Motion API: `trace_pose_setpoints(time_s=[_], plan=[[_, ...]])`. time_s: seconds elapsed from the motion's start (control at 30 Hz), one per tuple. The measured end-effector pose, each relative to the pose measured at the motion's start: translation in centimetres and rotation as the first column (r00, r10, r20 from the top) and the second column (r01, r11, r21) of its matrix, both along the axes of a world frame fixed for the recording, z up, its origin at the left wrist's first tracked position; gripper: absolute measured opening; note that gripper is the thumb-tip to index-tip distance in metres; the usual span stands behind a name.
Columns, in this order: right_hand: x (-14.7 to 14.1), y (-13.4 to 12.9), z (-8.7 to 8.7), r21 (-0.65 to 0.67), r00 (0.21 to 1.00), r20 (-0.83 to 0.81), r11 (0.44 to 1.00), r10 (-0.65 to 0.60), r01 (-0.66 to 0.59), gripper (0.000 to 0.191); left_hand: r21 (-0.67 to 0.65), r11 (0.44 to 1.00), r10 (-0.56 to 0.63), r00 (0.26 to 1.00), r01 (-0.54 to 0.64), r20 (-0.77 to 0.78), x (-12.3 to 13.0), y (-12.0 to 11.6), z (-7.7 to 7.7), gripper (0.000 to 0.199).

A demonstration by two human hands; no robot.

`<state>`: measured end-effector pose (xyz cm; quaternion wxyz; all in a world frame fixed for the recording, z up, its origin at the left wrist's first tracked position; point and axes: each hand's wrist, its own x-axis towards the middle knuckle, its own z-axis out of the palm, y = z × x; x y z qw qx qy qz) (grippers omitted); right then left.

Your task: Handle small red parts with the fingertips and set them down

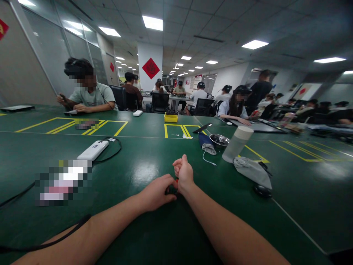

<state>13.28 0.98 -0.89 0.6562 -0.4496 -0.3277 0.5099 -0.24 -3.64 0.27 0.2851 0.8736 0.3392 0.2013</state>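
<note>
Closest in, a black cable [55, 241] crosses the left forearm [110, 235], while the right forearm [228, 230] reaches in from the opposite side over the green table [132, 239]. The left hand [157, 193] is half curled, palm side toward the right, its thumb set apart below the bent fingers with a dark gap between; its fingertips come to a small red item [177, 180] just at the heel of the right hand [185, 173]. Only a sliver of that item shows between the two hands, so whether the left fingers grip it or merely touch it cannot be told. The right hand is turned on edge, thumb up and fingers loosely bent toward the palm; whether anything lies inside it is hidden. To the left, a white power bank [93, 149] lies beyond a blurred-out object [64, 182]. To the right are a black mouse-like object [262, 191], a grey pouch [252, 171] and an upright bottle [237, 144], with a metal bowl [220, 146] and a blue pouch [204, 140] just past them. Farther off stands a yellow box [171, 118], and beyond it people [95, 95] sit at tables before a white column [142, 51].
</note>
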Motion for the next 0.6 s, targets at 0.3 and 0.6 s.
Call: trace_pose_setpoints(time_s=[0.3,0.6], plan=[[3.8,0.4,1.1,-0.115,0.858,-0.062,0.85,0.51,-0.514,0.048,0.088,0.993,0.068,0.995,-0.074,0.067,0.2,-0.5,0.0,0.022],[3.3,0.1,0.7,-0.088,0.79,0.275,0.832,0.548,-0.547,0.033,0.115,0.981,0.128,0.971,-0.154,0.203,-0.4,0.6,-0.2,0.027]])
